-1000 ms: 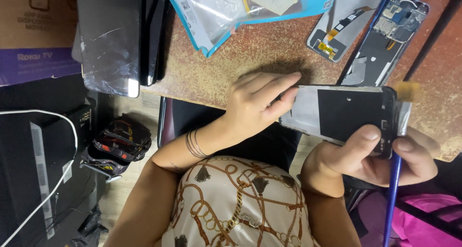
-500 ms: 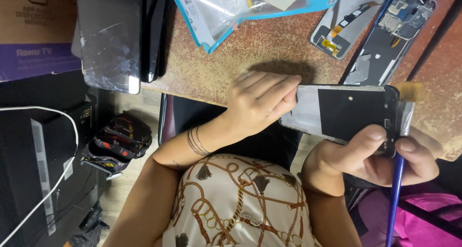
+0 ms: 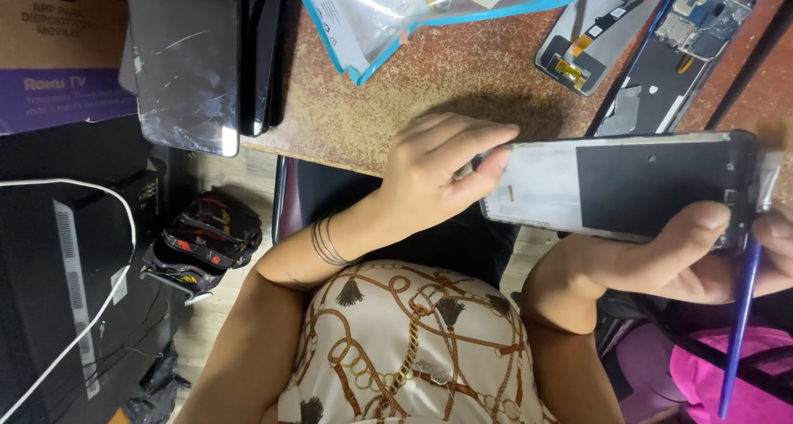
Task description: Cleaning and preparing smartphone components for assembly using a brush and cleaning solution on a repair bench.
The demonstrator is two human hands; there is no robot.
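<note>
The right hand [image 3: 694, 259] is gripping the near edge of an opened phone frame [image 3: 619, 184], thumb pressing on its dark back, while also pinching a blue-handled brush [image 3: 741, 316] against that end. The left hand [image 3: 434, 172] is closing its fingertips on the frame's other end, keeping it level just above the near edge of the speckled brown table [image 3: 429, 85]. Farther off, a disassembled phone [image 3: 677, 52], a blue-edged plastic bag [image 3: 388, 11] and a cracked dark screen [image 3: 186, 60] are lying on the table.

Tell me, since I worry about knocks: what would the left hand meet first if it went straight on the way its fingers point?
The phone panel, most likely: the left hand points along it, and its fingers touch the panel's near end. The right hand holds the far end.
</note>
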